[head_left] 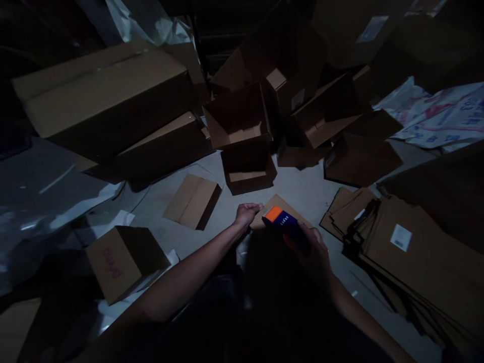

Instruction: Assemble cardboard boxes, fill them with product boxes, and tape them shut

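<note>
My right hand (pixel 313 244) is wrapped round a dark blue and orange hand-held device (pixel 285 222), with small white lettering on its side. Its orange end points away from me, over a brown cardboard box (pixel 293 207). My left hand (pixel 247 214) is closed at the left edge of this box, with thumb and fingers pinched together there. Dim light and the right hand hide most of the box's near side.
Open cardboard boxes (pixel 249 169) stand just ahead. A flat closed box (pixel 192 201) and a marked box (pixel 126 262) lie to the left. Flattened cardboard (pixel 419 252) is stacked at the right, and a long box (pixel 109 96) lies at the back left. White printed bags (pixel 442 113) lie far right.
</note>
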{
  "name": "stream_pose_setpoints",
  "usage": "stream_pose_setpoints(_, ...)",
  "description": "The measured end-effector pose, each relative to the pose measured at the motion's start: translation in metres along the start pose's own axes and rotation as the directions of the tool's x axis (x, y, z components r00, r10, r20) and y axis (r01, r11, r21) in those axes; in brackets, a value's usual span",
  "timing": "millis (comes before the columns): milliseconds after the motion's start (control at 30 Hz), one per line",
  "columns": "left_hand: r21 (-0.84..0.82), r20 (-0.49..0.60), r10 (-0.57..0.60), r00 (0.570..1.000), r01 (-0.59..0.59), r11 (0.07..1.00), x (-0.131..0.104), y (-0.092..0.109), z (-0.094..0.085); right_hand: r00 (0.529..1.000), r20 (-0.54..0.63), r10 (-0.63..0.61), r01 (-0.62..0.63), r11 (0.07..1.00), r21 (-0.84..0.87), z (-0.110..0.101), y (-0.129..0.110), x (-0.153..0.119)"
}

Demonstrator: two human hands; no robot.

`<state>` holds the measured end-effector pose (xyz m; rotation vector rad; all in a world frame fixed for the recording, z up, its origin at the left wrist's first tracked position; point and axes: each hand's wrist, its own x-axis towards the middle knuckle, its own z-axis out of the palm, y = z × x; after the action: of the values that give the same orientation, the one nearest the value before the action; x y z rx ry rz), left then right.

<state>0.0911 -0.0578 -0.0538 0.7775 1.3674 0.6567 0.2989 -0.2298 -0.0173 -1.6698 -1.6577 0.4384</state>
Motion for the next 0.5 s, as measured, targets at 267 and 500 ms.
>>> stream_pose_setpoints(267,0.158,0.191,0.039,0.981,-0.07,0.985,0.004,0.008,-0.006,0.999,0.032,0.006,-0.005,1.0,-0.028,0.011,0.016,-0.013)
stream_pose_setpoints(500,0.27,0.367,0.204,0.908,-0.314,0.91,-0.011,0.013,0.006,0.998,0.037,0.047,-0.05,0.996,0.076,-0.025,-0.007,-0.004)
